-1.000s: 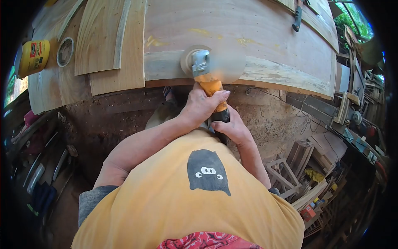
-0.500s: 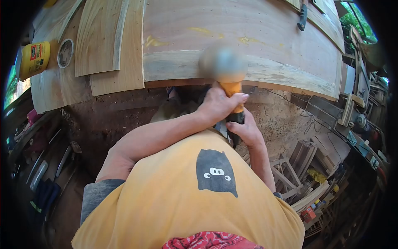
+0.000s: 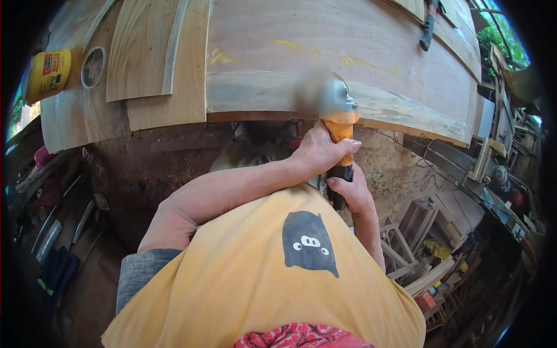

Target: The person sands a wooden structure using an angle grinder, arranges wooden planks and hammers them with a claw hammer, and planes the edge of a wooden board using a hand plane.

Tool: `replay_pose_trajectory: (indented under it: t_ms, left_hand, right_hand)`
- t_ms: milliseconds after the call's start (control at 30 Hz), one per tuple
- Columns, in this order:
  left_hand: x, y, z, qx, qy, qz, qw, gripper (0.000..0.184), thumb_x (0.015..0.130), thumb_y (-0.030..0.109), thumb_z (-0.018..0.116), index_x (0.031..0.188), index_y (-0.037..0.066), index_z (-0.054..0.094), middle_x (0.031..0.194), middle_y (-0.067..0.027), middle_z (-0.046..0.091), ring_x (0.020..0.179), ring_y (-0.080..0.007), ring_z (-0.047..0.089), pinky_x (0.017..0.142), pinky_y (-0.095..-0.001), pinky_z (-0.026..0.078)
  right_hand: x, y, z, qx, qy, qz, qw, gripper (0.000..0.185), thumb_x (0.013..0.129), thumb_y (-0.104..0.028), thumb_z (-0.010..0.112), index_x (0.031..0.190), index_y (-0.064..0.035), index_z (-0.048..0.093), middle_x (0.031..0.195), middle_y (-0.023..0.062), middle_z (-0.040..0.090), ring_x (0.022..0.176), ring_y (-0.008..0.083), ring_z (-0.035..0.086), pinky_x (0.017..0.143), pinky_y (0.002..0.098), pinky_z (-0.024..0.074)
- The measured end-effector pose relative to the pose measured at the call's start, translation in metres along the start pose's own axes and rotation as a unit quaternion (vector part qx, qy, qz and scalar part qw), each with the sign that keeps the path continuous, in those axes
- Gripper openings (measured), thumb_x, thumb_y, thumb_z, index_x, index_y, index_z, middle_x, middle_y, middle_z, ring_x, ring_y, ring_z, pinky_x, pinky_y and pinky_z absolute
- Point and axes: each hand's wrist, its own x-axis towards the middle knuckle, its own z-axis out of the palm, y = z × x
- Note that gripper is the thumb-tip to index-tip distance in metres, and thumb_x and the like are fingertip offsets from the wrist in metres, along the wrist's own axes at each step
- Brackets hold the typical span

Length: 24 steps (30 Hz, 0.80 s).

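Note:
An orange and black angle grinder (image 3: pixel 339 129) is held upright in front of my chest, its head over the near edge of a wooden panel (image 3: pixel 261 61). My left hand (image 3: pixel 316 152) is closed around the orange body, just below the head. Lower down, my right hand (image 3: pixel 354 190) grips the black rear handle. A metal guard shows at the right of the head. The disc side is a brown and grey blur, so I cannot tell whether it touches the pale strip along the panel's front.
Thin wooden boards (image 3: pixel 139 52), a yellow tub (image 3: pixel 52 72) and its upturned lid (image 3: pixel 93 68) lie at left. A dark-handled tool (image 3: pixel 428 32) rests at the far right of the panel. Wood offcuts (image 3: pixel 418 223) and a cable (image 3: pixel 429 168) are at lower right.
The grinder and both hands have moved slightly right and down in view. Its head has turned, so the metal guard now shows on the right. Both hands keep their grip.

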Motion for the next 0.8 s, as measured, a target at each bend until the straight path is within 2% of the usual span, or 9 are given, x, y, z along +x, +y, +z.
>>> replay_pose_trajectory:
  t_ms: [133,200,233,333,467,500,600,633,800]
  left_hand:
    - [-0.016,0.002,-0.029,-0.014,0.013,-0.004,1.000,0.052,0.094,0.026,0.079,0.133,0.000,0.055,0.114,-0.0086,0.068,0.104,-0.0147,0.066,0.092,-0.0336,0.056]
    - [-0.028,-0.003,-0.042,-0.082,0.029,0.019,0.996,0.046,0.096,0.024,0.078,0.131,0.001,0.058,0.111,-0.0067,0.068,0.103,-0.0129,0.066,0.090,-0.0325,0.056]
    - [-0.035,0.006,-0.041,-0.110,0.064,0.025,0.992,0.042,0.097,0.023,0.077,0.128,0.002,0.060,0.110,-0.0059,0.068,0.102,-0.0121,0.066,0.088,-0.0314,0.056]
    - [-0.029,0.010,-0.035,-0.081,0.018,-0.004,0.997,0.044,0.097,0.024,0.076,0.131,0.002,0.059,0.112,-0.0066,0.068,0.102,-0.0118,0.066,0.088,-0.0312,0.055]
    - [0.002,0.014,0.003,0.014,-0.051,0.005,0.999,0.057,0.094,0.031,0.077,0.138,0.000,0.056,0.119,-0.0116,0.068,0.108,-0.0172,0.066,0.096,-0.0350,0.055]
    - [0.014,0.011,0.018,0.045,-0.051,0.003,0.998,0.065,0.090,0.036,0.080,0.138,0.000,0.056,0.122,-0.0157,0.069,0.113,-0.0222,0.067,0.100,-0.0373,0.054]
    - [0.040,0.015,0.060,0.078,-0.051,0.020,0.995,0.067,0.080,0.047,0.083,0.123,-0.002,0.066,0.115,-0.0248,0.074,0.112,-0.0380,0.072,0.097,-0.0446,0.056]
    - [0.048,0.019,0.075,0.091,-0.062,0.011,0.994,0.069,0.080,0.048,0.083,0.123,-0.003,0.065,0.116,-0.0258,0.073,0.113,-0.0387,0.072,0.098,-0.0450,0.055]
    - [0.059,0.022,0.089,0.138,-0.062,-0.009,0.988,0.079,0.078,0.049,0.084,0.128,-0.007,0.060,0.120,-0.0291,0.070,0.116,-0.0404,0.070,0.100,-0.0464,0.054]
  right_hand:
    - [0.014,-0.007,0.023,-0.037,-0.044,-0.023,0.998,0.060,0.075,-0.022,0.077,0.128,0.0002,0.060,0.110,0.0030,0.065,0.099,0.0140,0.060,0.090,0.0318,0.0503]
    - [0.021,-0.014,0.038,-0.061,-0.061,-0.043,0.995,0.063,0.072,-0.026,0.079,0.126,-0.0007,0.060,0.108,0.0025,0.065,0.098,0.0143,0.060,0.090,0.0316,0.0496]
    - [0.022,-0.025,0.039,-0.114,-0.080,-0.004,0.990,0.064,0.073,-0.027,0.079,0.128,-0.0009,0.059,0.111,0.0031,0.064,0.102,0.0154,0.059,0.093,0.0329,0.0488]
    - [0.015,-0.032,0.035,-0.102,-0.049,-0.010,0.994,0.066,0.072,-0.027,0.080,0.129,-0.0011,0.059,0.112,0.0034,0.064,0.102,0.0152,0.058,0.092,0.0328,0.0488]
    - [0.003,0.001,-0.006,0.008,0.009,-0.030,0.999,0.061,0.074,-0.026,0.079,0.126,-0.0011,0.060,0.110,0.0025,0.064,0.100,0.0136,0.059,0.090,0.0312,0.0496]
    - [-0.002,0.005,-0.015,0.016,0.036,-0.051,0.998,0.054,0.075,-0.024,0.077,0.122,-0.0015,0.061,0.103,0.0024,0.065,0.092,0.0123,0.061,0.082,0.0292,0.0514]
    - [-0.008,0.024,-0.050,0.055,0.103,-0.030,0.993,0.048,0.076,-0.024,0.076,0.117,-0.0021,0.062,0.096,0.0036,0.066,0.080,0.0129,0.063,0.072,0.0287,0.0528]
    - [-0.009,0.026,-0.058,0.058,0.132,-0.052,0.988,0.047,0.077,-0.026,0.074,0.115,-0.0014,0.062,0.092,0.0056,0.067,0.073,0.0153,0.064,0.065,0.0305,0.0535]
    - [-0.009,0.023,-0.068,0.066,0.134,-0.036,0.988,0.049,0.076,-0.031,0.075,0.112,-0.0013,0.063,0.090,0.0051,0.066,0.070,0.0146,0.063,0.062,0.0308,0.0530]
